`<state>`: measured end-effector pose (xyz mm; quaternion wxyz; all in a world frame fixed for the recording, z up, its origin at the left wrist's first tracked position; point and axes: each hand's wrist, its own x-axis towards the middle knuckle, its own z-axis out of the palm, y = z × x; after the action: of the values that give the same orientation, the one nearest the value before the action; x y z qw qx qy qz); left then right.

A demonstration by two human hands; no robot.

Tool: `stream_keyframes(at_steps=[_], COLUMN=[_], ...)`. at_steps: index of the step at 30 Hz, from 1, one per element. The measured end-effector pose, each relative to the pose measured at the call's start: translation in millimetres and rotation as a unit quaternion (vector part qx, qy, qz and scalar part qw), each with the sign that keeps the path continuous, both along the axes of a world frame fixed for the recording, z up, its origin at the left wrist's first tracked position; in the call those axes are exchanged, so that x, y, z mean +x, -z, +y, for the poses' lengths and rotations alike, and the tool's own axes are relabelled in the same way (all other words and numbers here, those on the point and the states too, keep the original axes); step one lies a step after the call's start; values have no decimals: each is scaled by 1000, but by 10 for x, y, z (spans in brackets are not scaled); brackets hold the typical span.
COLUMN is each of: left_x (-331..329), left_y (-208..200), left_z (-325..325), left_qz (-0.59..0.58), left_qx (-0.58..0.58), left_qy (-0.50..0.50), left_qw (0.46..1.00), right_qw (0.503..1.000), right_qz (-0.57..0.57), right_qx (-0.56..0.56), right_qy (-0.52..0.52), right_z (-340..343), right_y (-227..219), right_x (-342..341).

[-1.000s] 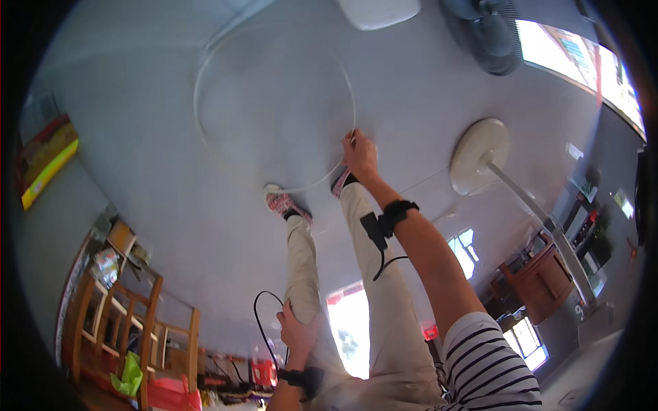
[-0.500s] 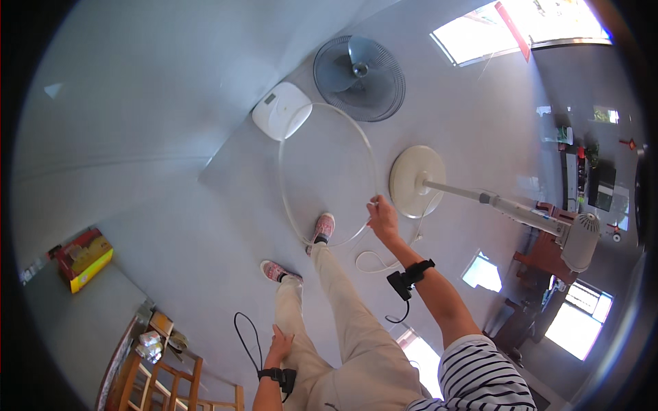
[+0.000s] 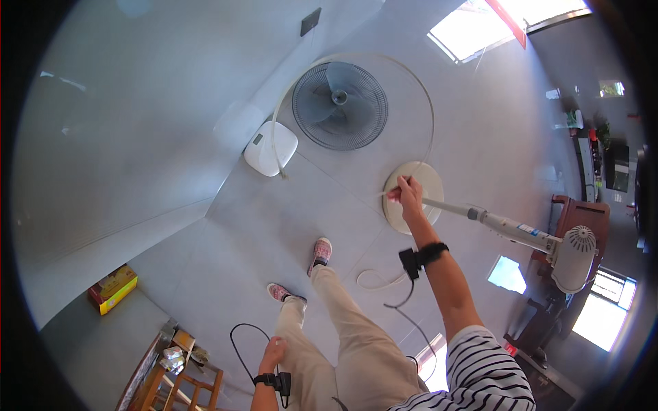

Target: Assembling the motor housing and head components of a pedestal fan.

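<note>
My right hand (image 3: 408, 192) is closed around one end of a thin, pale, flexible hoop (image 3: 432, 109). The hoop is split: it arches out over the floor, and its other end hangs free beside a white scale (image 3: 271, 152). Within its curve, a round grey fan grille (image 3: 373, 103) with translucent fan blades (image 3: 336, 79) lies on the floor. The round cream base (image 3: 432, 183) of a fan stand is beneath my right hand in the picture. Beside my thigh, my left hand (image 3: 274, 351) hangs with loosely bent fingers and nothing visible in it.
From the base, the pole (image 3: 452, 207) leads right to a white motor housing (image 3: 574, 260). A pale cord (image 3: 373, 284) loops on the floor. A red-and-yellow box (image 3: 113, 289) is at left, wooden furniture (image 3: 188, 390) at lower left, and a wall along the upper left.
My right hand has moved slightly right and farther out with the hoop. The hoop, round before, now spreads wider with a free end showing. My left hand has dropped slightly.
</note>
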<state>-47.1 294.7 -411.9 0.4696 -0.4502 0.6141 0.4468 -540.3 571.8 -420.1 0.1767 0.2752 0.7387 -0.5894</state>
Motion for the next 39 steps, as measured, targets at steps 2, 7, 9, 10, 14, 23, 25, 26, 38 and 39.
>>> stream_keyframes(at_steps=[2,7,9,10,14,23,25,26,38,39], left_x=[61,-408,-613,-636,-776,-1232,-1246,-1291,-1785,-1794], left_y=[82,-113,-233,-258,-236,-319,-397,-419,-962,-977], left_z=[-47,-35,-68,-114,-289,-998,-1320,-1458,-2277,-2246], left_qz=[-2,-46,-125,-127,-92,-34,23,37,151,137], left_qx=[-7,12,52,49,107,78,44,52,5,6], left_qy=[7,19,-43,-38,-49,10,2,24,-22,-38], left_qw=[1000,999,990,990,989,996,999,998,988,990], right_qw=[994,972,951,941,911,906,915,925,952,943], right_qz=[-42,-200,-266,-296,-399,-404,-375,-343,-274,-302], right_qx=[-100,-115,-129,-123,3,127,111,120,81,53], right_qy=[15,-43,-95,-107,-108,-12,-101,-108,109,127], right_z=[-55,124,253,321,809,1260,1178,1106,970,950], right_y=[152,567,646,679,691,-505,-762,-884,-1555,-1486], right_x=[-191,133,544,806,2003,3481,3469,3430,4498,4695])
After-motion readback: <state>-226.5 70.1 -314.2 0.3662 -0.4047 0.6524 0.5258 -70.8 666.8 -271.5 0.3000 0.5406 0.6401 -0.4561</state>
